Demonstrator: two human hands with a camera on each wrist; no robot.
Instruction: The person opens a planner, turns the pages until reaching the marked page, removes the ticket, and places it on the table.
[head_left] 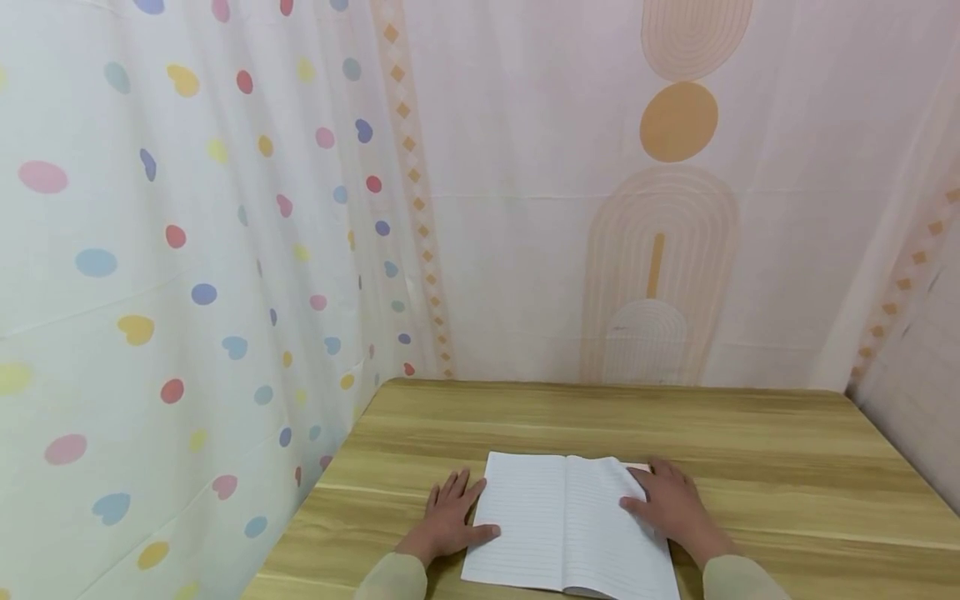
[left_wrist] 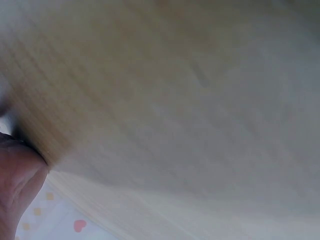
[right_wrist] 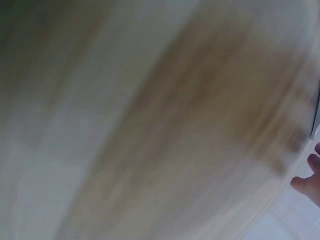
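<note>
An open lined notebook (head_left: 521, 521) lies on the wooden table in the head view, its pages white. My left hand (head_left: 448, 521) rests at its left edge, fingers spread on the wood and the thumb over the left page. At the upper right corner, my right hand (head_left: 671, 504) pinches the right page (head_left: 600, 517), thumb on top and index finger at its edge. That page bends up there, and a strip of the sheet below shows. In the left wrist view, part of my left hand (left_wrist: 20, 180) fills the lower left edge.
The wooden table (head_left: 600, 417) stretches beyond the notebook and to both sides. Behind it hangs a pale curtain (head_left: 510, 250) with arch patterns, and on the left a dotted curtain (head_left: 225, 333). Both wrist views are mostly blurred tabletop.
</note>
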